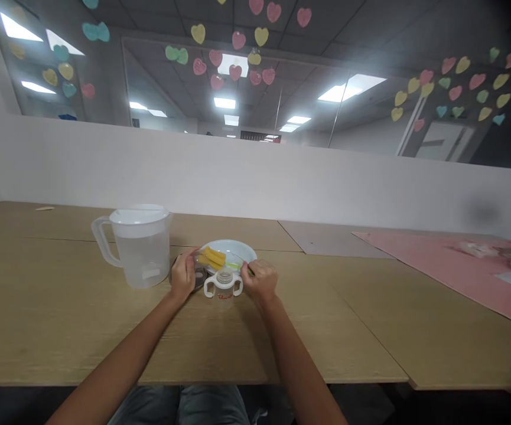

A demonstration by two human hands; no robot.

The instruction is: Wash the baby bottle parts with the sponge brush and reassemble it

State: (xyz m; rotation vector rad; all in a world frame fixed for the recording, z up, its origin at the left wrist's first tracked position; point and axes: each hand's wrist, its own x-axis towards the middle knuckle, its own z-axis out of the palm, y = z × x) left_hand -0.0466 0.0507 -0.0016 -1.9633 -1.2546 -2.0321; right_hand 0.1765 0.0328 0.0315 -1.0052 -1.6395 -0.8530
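Observation:
My left hand (183, 274) is closed at the left side of a white bowl (250, 251), close to a yellow finger-like piece (214, 258) with a see-through end. What its fingers grip is hidden. A thin green stick (234, 266) reaches leftward over the bowl's near rim from my right hand (259, 278), which is closed on it. Between my hands stands a small clear bottle (224, 293), upright and uncapped, with a white two-handled collar (209, 286) and red print. A dark grey round object (200, 277) lies partly behind my left hand.
A clear plastic pitcher (145, 254) with a white lid and some water stands to the left. On the right, a pink sheet (450, 271) bears crumpled clear packaging (477, 249). A flat pale piece (45, 208) lies far left. A white wall (220, 177) rises behind the table.

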